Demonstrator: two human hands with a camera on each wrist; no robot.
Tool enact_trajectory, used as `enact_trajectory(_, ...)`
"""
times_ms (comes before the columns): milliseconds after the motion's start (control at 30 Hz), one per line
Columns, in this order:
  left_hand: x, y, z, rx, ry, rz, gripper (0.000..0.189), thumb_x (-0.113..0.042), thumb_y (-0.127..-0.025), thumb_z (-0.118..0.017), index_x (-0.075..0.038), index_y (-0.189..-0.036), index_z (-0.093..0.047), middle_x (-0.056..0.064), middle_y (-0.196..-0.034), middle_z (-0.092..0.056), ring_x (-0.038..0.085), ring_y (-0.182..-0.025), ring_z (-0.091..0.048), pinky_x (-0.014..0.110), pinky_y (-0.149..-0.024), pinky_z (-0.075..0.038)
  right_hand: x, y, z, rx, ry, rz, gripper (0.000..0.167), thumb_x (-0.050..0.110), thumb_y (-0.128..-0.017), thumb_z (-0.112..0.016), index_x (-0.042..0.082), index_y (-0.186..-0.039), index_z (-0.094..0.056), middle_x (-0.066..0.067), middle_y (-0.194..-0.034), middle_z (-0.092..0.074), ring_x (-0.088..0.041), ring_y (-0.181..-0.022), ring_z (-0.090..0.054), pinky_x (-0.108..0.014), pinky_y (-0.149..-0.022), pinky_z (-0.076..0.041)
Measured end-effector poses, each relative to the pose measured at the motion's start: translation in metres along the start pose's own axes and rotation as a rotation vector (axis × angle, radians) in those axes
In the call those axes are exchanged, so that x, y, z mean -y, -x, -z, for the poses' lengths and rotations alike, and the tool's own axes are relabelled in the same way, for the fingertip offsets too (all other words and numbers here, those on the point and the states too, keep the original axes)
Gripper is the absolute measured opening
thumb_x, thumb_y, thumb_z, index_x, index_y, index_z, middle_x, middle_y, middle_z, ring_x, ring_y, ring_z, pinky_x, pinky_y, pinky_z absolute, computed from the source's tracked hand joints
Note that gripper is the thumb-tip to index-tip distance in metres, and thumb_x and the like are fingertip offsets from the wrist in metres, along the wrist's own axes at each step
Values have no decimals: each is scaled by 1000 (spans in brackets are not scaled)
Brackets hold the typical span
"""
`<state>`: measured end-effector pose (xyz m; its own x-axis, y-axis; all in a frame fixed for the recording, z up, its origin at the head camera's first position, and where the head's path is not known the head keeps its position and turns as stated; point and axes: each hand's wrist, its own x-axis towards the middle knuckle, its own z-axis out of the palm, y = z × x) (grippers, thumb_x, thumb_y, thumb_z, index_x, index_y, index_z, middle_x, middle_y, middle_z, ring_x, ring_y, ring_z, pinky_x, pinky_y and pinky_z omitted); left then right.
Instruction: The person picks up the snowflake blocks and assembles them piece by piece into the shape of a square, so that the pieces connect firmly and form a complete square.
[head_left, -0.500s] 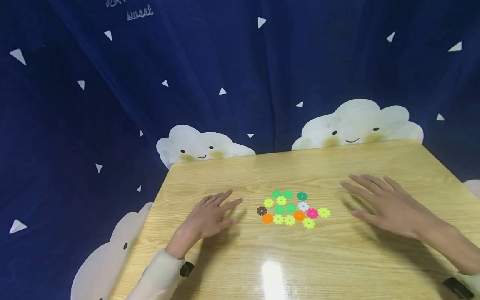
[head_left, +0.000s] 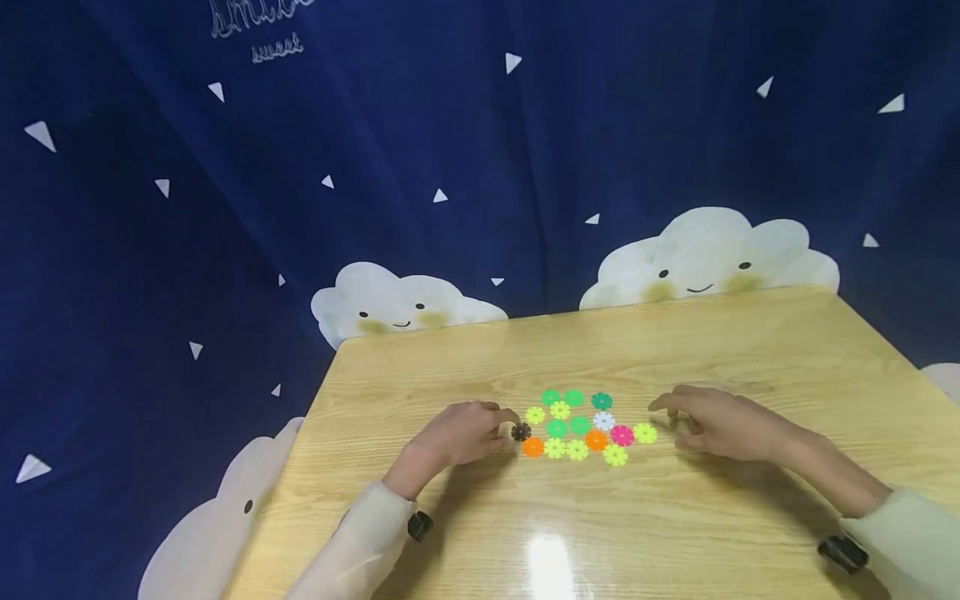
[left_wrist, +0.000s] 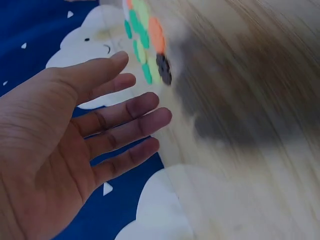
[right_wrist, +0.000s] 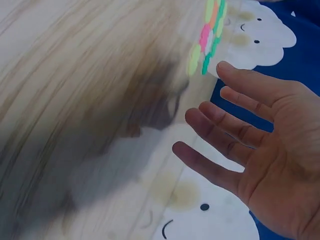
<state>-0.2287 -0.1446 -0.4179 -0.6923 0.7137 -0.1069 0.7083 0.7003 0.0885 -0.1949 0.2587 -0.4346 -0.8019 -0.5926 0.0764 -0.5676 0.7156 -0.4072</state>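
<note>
Several notched plastic discs lie flat in a loose cluster on the table. My left hand is at the cluster's left end, its index fingertip right at a dark brown disc. An orange disc lies just below that one. In the left wrist view the fingers are spread and hold nothing. My right hand hovers at the right end, close to a yellow-green disc and a pink disc. Its fingers bend loosely and grip nothing, as the right wrist view also shows.
The discs rest on a light wood table with a bright glare spot near the front. A dark blue curtain with white triangles and smiling clouds hangs behind and along the sides. Black wrist bands sit at both cuffs.
Both hands have moved inward toward the discs, the left going right to the brown disc, the right going left. Their fingers bend more than before. The head view has tilted slightly up.
</note>
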Motion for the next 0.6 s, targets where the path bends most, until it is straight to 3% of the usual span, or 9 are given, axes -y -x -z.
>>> enact_trajectory(133, -6, -14, -6, -18, -13, -59, 30, -31, -98, -75, -20, -125, -72, -6, -88, -64, 3, -72, -51, 23, -65, -50, 1, -10, -8, 28, -56, 69, 43, 10, -89, -82, 3, -128, -67, 1, -101, -63, 2, -70, -43, -21, -60, -44)
enact_trajectory(300, -12, -27, -13, 13, 24, -65, 33, -34, -96, -77, -23, -126, -72, -12, -84, -61, 3, -72, -51, 22, -65, -46, 1, -21, -13, 59, -86, 80, 40, 11, -89, -82, 1, -125, -67, -1, -101, -63, -1, -73, -46, -23, -64, -47)
enact_trajectory(600, -19, -31, -30, 15, 34, -42, 27, -35, -94, -79, -26, -117, -70, -15, -83, -57, 1, -71, -51, 19, -62, -44, 1, -29, -22, 32, -93, 65, 31, 3, -83, -85, 9, -111, -73, -1, -100, -61, -8, -75, -48, -25, -68, -49)
